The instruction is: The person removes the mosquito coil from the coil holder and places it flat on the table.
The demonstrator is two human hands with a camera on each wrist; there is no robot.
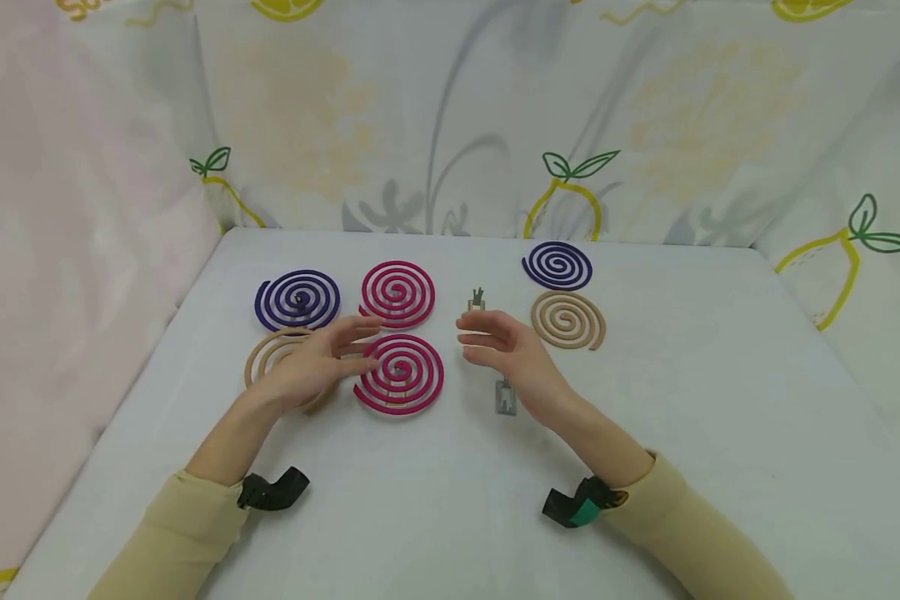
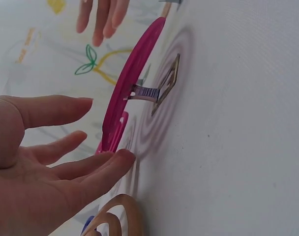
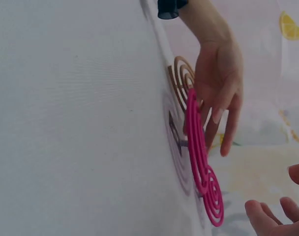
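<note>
Pink spiral coil sits raised on its metal stand on the worktop between both hands — left hand nearer, right hand apart — each grip wide, holding nothing.

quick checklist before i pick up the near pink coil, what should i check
1. Left hand free: ok, fingers relaxed, holding nothing.
2. Right hand free: ok, open and apart from the coil.
3. Near pink coil seated on its metal stand: ok, raised off the table.
4. Room on both sides: not ok, the tan coil lies under the left hand.
5. Loose flat stand by the right hand: ok, clear of the coil.
6. Coil cracked: cannot tell.
</note>
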